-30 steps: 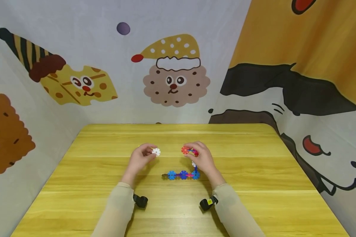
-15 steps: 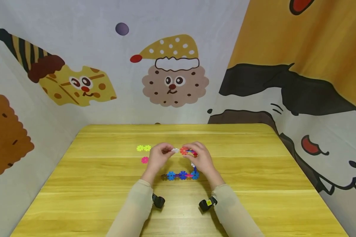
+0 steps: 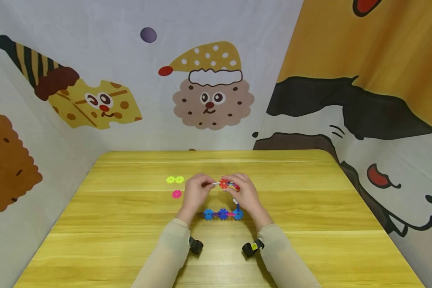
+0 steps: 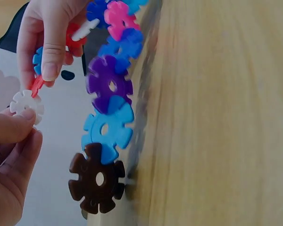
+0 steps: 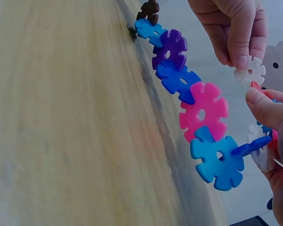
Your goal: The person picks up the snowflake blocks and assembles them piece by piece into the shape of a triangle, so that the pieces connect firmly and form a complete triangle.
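Between thumb and fingers, my left hand [image 3: 195, 193] pinches a white snowflake disc [image 4: 21, 101], a flat notched plastic piece. Its edge meets a red snowflake disc [image 3: 223, 184], the end piece of a linked chain that my right hand [image 3: 246, 193] grips. The chain bends below the right hand, with a white disc [image 5: 260, 157] and a blue disc partly showing there. From that corner a row runs left: light blue [image 5: 218, 159], pink [image 5: 205, 110], blue [image 5: 177, 81], purple [image 4: 101, 82], light blue [image 4: 114, 123] and brown [image 4: 89, 181] discs. My right fingers hide some pieces.
Two joined yellow snowflake discs [image 3: 175, 180] lie on the wooden table [image 3: 93, 224], left of the left hand. A loose pink disc [image 3: 177, 194] lies just nearer. Behind the table hangs a cartoon-printed cloth [image 3: 129, 48]. Each wrist wears a black camera.
My left hand has moved right with the white disc, bringing it to the red disc and turning it edge-on. This uncovers the yellow and pink discs. The right hand stays nearly still.
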`<state>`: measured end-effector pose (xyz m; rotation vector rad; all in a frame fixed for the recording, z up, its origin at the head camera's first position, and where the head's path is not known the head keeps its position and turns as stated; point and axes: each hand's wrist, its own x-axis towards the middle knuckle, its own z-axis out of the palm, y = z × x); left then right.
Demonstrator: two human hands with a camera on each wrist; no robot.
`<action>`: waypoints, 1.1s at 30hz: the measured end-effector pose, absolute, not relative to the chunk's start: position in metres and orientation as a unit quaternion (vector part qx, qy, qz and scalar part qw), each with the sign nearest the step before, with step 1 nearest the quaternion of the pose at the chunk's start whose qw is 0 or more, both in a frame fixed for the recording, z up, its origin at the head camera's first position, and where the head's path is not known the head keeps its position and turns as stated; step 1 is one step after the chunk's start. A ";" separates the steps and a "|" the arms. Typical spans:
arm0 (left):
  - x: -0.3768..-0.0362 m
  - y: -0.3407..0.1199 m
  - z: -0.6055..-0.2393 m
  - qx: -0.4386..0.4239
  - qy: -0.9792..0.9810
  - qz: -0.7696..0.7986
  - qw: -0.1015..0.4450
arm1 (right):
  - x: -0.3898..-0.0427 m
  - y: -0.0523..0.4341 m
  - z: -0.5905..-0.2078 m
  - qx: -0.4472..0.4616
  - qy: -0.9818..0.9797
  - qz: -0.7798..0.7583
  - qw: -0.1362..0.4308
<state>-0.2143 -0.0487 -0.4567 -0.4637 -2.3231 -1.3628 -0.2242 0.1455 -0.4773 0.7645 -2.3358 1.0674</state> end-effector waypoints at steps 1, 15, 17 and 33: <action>-0.215 -0.048 -0.457 -0.165 -0.833 -0.487 0.204 | -0.224 0.146 -0.477 0.279 -0.848 0.386 0.232; -0.219 -0.044 -0.456 -0.161 -0.837 -0.477 0.214 | -0.226 0.145 -0.479 0.281 -0.831 0.407 0.257; -0.218 -0.043 -0.455 -0.163 -0.837 -0.475 0.217 | -0.226 0.145 -0.479 0.284 -0.828 0.408 0.259; -0.220 -0.044 -0.459 -0.171 -0.819 -0.500 0.225 | -0.230 0.138 -0.479 0.282 -0.835 0.394 0.259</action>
